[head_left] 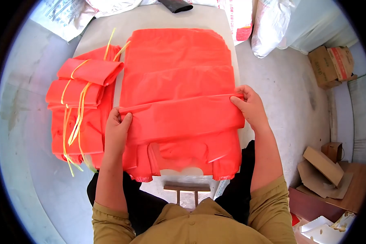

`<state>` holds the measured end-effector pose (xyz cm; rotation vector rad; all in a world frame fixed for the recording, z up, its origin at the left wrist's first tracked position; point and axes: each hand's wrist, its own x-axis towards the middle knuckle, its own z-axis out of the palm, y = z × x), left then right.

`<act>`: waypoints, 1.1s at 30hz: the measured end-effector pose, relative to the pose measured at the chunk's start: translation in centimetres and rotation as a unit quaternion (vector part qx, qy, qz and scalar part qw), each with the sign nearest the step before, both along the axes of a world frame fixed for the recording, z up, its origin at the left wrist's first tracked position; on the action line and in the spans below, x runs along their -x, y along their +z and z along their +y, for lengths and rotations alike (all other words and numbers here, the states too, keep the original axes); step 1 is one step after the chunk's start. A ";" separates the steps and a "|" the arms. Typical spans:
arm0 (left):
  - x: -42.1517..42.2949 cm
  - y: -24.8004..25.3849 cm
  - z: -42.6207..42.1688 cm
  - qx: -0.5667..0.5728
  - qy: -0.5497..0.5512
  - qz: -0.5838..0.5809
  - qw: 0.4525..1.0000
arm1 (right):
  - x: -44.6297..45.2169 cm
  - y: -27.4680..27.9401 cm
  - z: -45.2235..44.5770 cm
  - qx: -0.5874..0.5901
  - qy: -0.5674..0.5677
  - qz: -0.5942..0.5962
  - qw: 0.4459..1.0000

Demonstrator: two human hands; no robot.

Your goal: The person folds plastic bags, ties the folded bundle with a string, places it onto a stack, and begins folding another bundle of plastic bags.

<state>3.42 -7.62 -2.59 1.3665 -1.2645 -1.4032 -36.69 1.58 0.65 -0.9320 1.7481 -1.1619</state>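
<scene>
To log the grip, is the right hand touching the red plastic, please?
Touching: the head view shows the right hand pinching the red plastic at its folded edge.

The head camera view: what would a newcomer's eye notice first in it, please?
Most striking is the wide, bright red plastic pile in the middle of the pale table. Just behind it in interest come the left hand and the right hand, pinching the two ends of a folded band across it. On the person's left, red bundles stand out with their yellow ties.
</scene>
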 end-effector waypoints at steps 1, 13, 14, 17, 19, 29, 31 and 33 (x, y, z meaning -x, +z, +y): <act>0.1 -0.3 -0.2 0.003 0.010 -0.014 1.000 | -0.1 -0.5 -0.3 0.004 -0.005 0.002 1.000; 0.3 -0.1 0.0 0.014 -0.004 -0.096 0.995 | 0.3 -2.7 -1.4 0.009 -0.012 0.108 0.994; 0.2 -0.3 0.1 0.008 -0.004 -0.080 0.997 | 0.4 -3.0 -1.4 0.013 -0.011 0.121 0.992; 0.0 -0.2 0.2 0.015 -0.017 -0.062 0.998 | 0.4 -3.4 -1.4 -0.003 -0.018 0.128 0.992; -0.5 -0.7 0.1 0.048 -0.041 -0.094 0.994 | 0.0 -3.1 -1.4 0.000 -0.021 0.146 0.989; 1.4 1.0 2.3 0.276 -0.049 -0.401 0.872 | -4.4 -1.1 -0.8 0.186 0.137 0.537 0.811; 2.8 2.2 3.2 0.363 -0.077 -0.472 0.800 | -7.3 -1.9 -0.5 0.205 0.227 0.477 0.824; 4.0 2.5 3.5 0.365 -0.176 -0.449 0.796 | -9.6 -1.1 -0.1 0.172 0.313 0.475 0.804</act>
